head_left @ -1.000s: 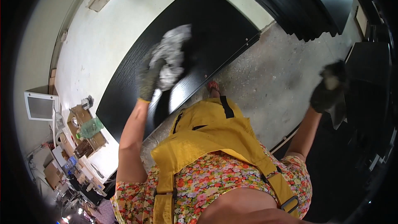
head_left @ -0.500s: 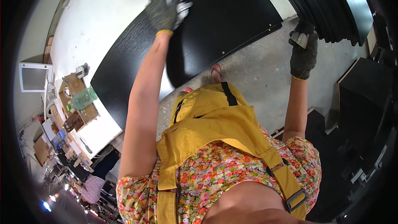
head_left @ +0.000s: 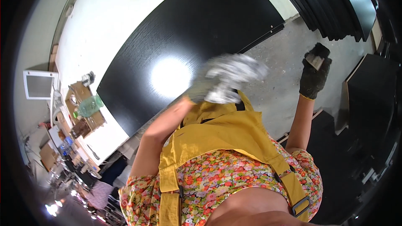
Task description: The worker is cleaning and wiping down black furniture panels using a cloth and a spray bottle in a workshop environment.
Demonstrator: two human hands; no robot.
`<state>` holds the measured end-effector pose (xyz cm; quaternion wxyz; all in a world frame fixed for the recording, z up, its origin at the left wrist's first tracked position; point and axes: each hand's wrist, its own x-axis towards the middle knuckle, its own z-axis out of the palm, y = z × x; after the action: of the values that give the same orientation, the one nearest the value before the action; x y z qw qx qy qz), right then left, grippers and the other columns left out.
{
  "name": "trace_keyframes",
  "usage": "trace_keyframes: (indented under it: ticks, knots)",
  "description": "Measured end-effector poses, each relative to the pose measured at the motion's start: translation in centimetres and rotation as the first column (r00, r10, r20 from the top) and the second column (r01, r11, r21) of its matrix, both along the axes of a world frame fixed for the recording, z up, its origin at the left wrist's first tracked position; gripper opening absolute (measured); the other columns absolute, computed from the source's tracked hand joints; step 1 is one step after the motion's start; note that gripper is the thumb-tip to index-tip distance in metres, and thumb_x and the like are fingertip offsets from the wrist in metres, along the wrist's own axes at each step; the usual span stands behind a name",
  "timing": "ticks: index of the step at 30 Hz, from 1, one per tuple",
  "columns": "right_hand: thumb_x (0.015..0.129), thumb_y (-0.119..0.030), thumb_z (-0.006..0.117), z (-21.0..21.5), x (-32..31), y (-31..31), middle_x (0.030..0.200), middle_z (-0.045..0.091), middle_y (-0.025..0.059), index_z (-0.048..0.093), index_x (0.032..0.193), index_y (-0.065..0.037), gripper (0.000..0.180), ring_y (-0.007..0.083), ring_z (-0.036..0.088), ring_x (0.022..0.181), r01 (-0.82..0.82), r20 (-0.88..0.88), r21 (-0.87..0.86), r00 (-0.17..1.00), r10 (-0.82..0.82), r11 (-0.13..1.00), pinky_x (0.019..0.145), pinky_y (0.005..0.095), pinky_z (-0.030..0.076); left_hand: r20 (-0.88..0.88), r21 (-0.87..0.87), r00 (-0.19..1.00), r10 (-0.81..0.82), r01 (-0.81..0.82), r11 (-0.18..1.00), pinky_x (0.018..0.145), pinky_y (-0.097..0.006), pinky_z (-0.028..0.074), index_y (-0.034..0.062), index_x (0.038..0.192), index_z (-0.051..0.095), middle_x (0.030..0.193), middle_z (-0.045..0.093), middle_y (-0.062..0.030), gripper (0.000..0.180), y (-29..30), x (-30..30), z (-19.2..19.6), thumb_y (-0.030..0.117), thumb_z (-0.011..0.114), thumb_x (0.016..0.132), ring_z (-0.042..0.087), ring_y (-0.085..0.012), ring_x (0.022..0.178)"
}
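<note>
Worktable (head_left: 104, 29), white and broad, is largely covered by a big black panel (head_left: 197, 42) lying flat, with a glare spot on it. More black boards (head_left: 331, 4) are stacked at the upper right. Since half a second ago the left hand (head_left: 201, 90) has been drawn back from the panel's far end to its near edge; a blurred grey rag (head_left: 232, 75) is clutched in it. A small block (head_left: 316, 58) is gripped by the gloved right hand (head_left: 314, 75), now lower over the concrete floor (head_left: 276, 71).

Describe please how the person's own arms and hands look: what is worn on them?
Both forearms are bare. The left hand wears a grey work glove, blurred here. The right hand wears a dark knitted glove with a thin yellow cuff edge. Short floral sleeves cover the upper arms.
</note>
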<state>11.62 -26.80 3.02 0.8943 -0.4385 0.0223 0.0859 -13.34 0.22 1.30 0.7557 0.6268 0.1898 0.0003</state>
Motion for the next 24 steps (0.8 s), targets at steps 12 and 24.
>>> trace_keyframes:
  ticks: [12,24]
  knots:
    - [0.091,-0.024,0.066,-5.9,8.9,16.7,0.111,0.065,0.0105,0.067,0.112,0.001,0.032,0.0198,0.06,0.102,0.472,0.512,-0.378,0.823,-0.245,0.797,0.091,0.0345,0.048,0.127,0.956,0.984,0.126,-0.088,-0.28,0.118,-0.044,0.021,0.0051,0.145,0.041,0.151,0.039,-0.0152,0.054,23.9,10.0,-7.1,0.027,0.05,0.096,0.033,-0.0305,0.142]
    - [0.092,-0.023,0.06,-9.1,9.6,15.4,0.117,0.061,0.0135,0.06,0.118,0.001,0.036,0.0264,0.059,0.104,0.438,0.329,-0.124,0.865,-0.379,0.891,0.088,0.0393,0.053,0.256,0.958,0.941,-0.22,-0.277,-0.068,0.112,-0.047,0.031,0.0107,0.141,0.048,0.143,0.049,-0.016,0.054,16.2,35.2,-5.0,0.033,0.053,0.092,0.04,-0.0356,0.137]
